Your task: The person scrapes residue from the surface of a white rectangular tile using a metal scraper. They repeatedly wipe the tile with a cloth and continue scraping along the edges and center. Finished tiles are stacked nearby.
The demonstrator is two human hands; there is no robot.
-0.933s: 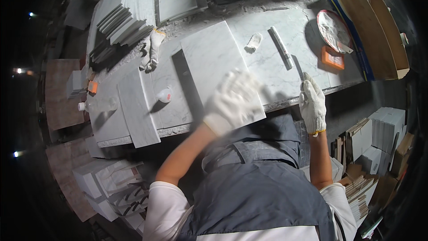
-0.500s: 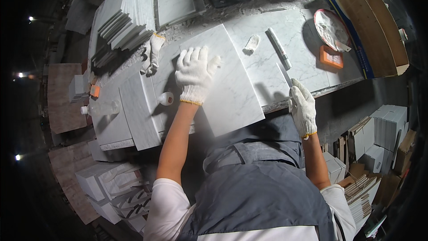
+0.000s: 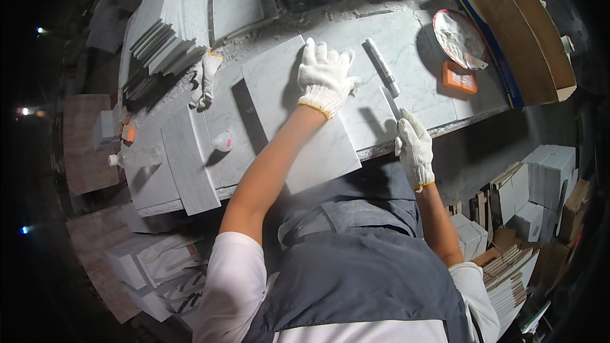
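Observation:
My left hand, in a white knit glove, lies over the upper right edge of a pale grey-veined marble tile. Its fingers are apart and the thumb sticks out to the right, past the tile's edge. The small white lump seen there earlier is hidden, likely beneath this hand; whether I touch it does not show. My right hand, gloved too, is closed around a thin flat metal blade at the bench's front edge. A white marker-like tube lies between the two hands.
A round dish of white paste, an orange box and a long cardboard box stand at right. Stacked tiles, a loose glove, a clear bottle and a small white bottle are at left.
My left hand has slid right across the tile to its upper right edge, covering the white lump. My right hand keeps the blade. The whole view has shifted slightly.

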